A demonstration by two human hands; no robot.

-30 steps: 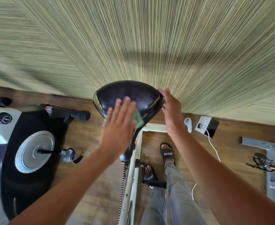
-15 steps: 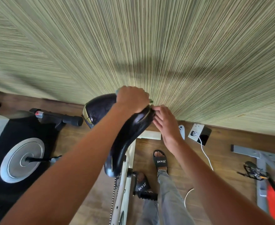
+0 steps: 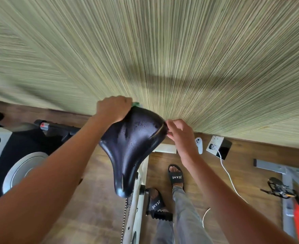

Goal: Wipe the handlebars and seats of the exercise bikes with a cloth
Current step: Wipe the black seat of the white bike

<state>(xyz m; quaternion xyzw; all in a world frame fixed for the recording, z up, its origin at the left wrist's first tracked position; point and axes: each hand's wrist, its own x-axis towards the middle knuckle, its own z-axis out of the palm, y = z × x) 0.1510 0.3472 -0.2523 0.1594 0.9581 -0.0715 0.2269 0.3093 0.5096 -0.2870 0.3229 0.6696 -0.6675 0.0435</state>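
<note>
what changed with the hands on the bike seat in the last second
The left hand, flat with the green cloth against the black saddle a second ago, has curled round the cloth and moved to the saddle's far left corner. The right hand, then resting open at the saddle's right edge, now pinches that edge. The saddle stayed put.

cloth (image 3: 136,103) mostly under left hand (image 3: 113,109), wall (image 3: 21,67) blurred
</note>
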